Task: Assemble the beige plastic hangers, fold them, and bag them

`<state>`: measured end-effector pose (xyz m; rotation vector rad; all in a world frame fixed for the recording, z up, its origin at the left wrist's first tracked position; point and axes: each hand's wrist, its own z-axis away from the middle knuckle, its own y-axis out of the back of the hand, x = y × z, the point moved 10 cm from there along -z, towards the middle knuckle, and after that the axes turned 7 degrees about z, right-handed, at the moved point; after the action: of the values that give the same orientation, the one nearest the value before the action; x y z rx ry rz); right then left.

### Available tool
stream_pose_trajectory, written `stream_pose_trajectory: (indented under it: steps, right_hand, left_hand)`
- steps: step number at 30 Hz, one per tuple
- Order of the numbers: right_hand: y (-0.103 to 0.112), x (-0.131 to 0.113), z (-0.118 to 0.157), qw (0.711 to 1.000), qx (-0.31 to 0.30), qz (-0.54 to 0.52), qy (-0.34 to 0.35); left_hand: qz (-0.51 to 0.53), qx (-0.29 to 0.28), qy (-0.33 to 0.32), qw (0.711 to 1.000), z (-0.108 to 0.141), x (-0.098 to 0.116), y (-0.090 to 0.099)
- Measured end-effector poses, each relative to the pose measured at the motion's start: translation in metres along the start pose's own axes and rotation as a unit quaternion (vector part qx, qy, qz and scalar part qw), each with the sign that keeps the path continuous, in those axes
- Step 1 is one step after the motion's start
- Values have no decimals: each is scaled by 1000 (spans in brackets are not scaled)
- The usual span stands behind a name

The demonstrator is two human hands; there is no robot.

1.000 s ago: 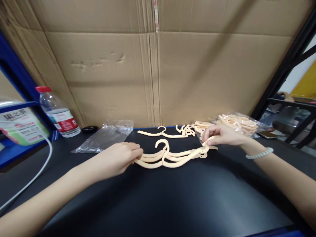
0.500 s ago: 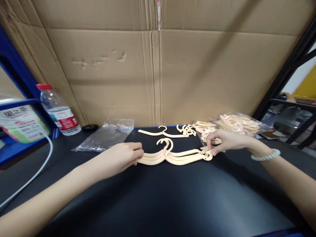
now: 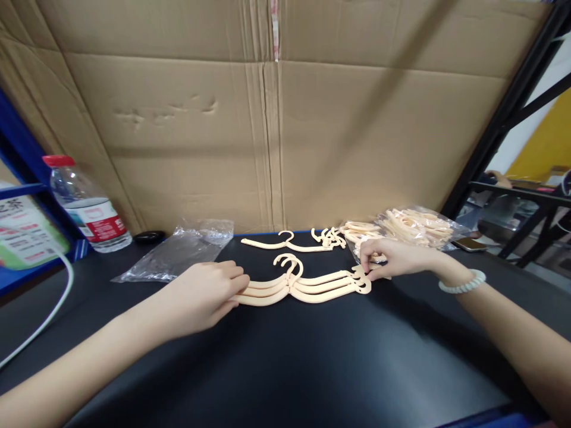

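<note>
Several cream plastic hangers (image 3: 321, 288) lie side by side on the black table, their hooks bunched at the middle. My left hand (image 3: 214, 291) is closed on their left ends, which its fingers hide. At their right ends my right hand (image 3: 383, 258) has its thumb and fingers bent around the hanger tips; the exact contact is partly hidden. Farther back lies a single cream hanger (image 3: 267, 244), with a small pile of loose hooks (image 3: 329, 238) at its right end.
An empty clear bag (image 3: 178, 252) lies behind my left hand. Bags of cream hanger parts (image 3: 414, 226) and a phone (image 3: 470, 244) are at the back right. A red-capped bottle (image 3: 93, 214), a black object (image 3: 149, 237) and a white cable (image 3: 60, 306) are on the left.
The front hangers are now spread a little farther apart from one another. Both hands remain at the hanger ends, and the whole view has shifted slightly.
</note>
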<state>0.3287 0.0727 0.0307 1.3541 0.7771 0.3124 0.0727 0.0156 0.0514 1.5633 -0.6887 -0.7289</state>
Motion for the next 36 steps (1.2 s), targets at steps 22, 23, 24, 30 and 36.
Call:
stream_pose_trajectory:
  steps: [22,23,24,30,36]
  right_hand:
    - [-65,-62,-26,982,105,150,-56]
    - [-64,-61,-27,981,107,151,-54]
    - [-64,-60,-27,981,109,153,-53]
    - [-59,-61,-32,981,90,165,-55]
    - [-61,-58,-33,983,78,157,-54]
  left_hand:
    - [128,61,90,986,-4,40,-59]
    - [131,58,87,986,-5,40,-59]
    - [133,52,81,986,-7,40,-60]
    - [136,33,91,986,-12,34,-62]
    - [144,28,99,984,-13,36,-59]
